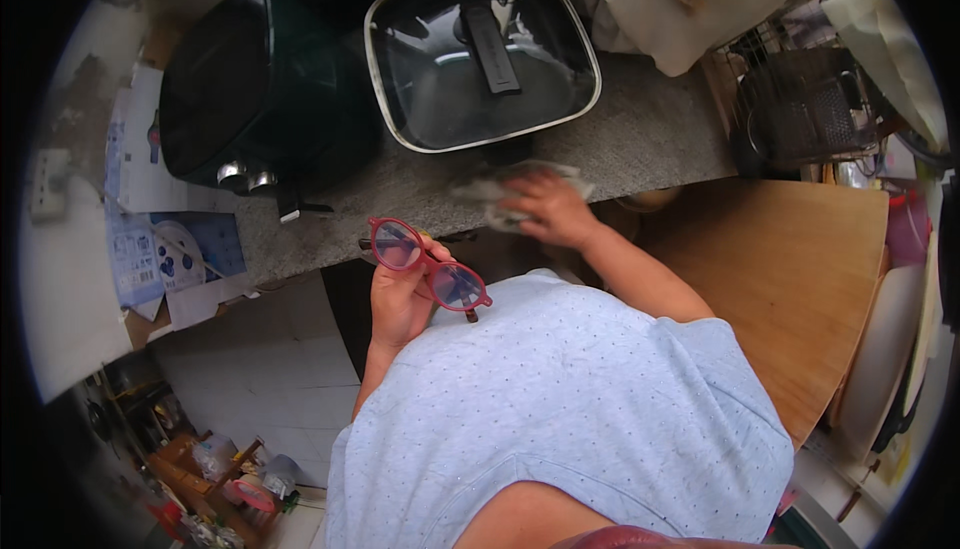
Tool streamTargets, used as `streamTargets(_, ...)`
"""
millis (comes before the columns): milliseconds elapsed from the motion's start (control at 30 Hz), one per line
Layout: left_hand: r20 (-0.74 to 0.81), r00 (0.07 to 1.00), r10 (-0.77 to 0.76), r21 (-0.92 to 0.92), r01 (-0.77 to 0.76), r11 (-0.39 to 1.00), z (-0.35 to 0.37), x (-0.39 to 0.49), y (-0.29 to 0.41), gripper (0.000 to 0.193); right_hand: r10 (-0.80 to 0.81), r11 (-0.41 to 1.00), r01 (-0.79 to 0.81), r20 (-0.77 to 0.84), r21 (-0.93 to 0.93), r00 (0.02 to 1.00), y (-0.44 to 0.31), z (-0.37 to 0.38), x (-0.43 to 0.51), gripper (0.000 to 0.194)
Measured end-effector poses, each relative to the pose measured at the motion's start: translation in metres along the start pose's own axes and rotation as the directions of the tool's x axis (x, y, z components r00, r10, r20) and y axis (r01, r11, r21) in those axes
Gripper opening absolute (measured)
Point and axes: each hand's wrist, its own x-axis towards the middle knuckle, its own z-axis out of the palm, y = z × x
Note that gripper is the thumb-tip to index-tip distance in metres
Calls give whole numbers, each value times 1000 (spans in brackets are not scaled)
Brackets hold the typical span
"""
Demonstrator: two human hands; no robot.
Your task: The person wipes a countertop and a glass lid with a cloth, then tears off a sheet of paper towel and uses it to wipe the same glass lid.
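Note:
A pair of red-framed eyeglasses (429, 264) is held in my left hand (405, 297), just in front of my chest, with the thumb and fingers around the middle of the frame. My right hand (551, 207) rests on a pale, crumpled cloth (502, 192) at the front edge of the grey stone counter (652, 128); hand and cloth are blurred. Beyond that hand lies a rounded-square glass lid (482, 57) with a dark handle. What lies beneath the right palm is hidden.
A dark green appliance (300, 91) stands on the counter at the left, beside a blue and white carton (176, 256). To the right are a wire rack with a perforated metal basket (832, 110) and a large wooden board (757, 271). White paper (675, 31) hangs over the counter's back right.

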Motion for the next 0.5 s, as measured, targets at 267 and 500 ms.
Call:
streamTargets(267, -54, 997, -46, 56, 49, 997, 24, 35, -18, 21, 428, 840, -535, -495, -91, 757, 141, -65, -76, 47)
streamTargets(500, -155, 988, -16, 4, 17, 1000, 51, 59, -37, 24, 316, 913, -382, -344, -142, 884, 76, -29, -33, 50)
